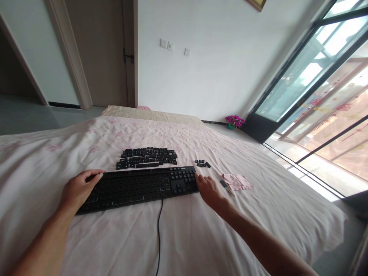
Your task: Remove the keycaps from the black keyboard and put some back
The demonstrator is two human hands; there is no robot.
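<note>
A black keyboard (129, 189) lies across the bed, tilted a little, its cable (159, 230) running toward me. Most of its main section is bare of keycaps; caps still sit at its right part. My left hand (79, 188) grips the left end, thumb on the top edge and fingers partly hidden behind. At the right end, my right hand (208, 188) is closed around the edge. Just beyond the keyboard, loose black keycaps (152, 155) are laid out in rows, with a long space bar (147, 165) in front. A smaller keycap group (202, 164) sits to the right.
Right of my right hand lie a folded pink cloth (238, 182) and a small dark item (223, 183) with thin sticks beside it. A wrinkled floral sheet (120, 237) covers the bed. Farther off stand purple flowers (235, 121), a door (100, 53) and glass panels (299, 73).
</note>
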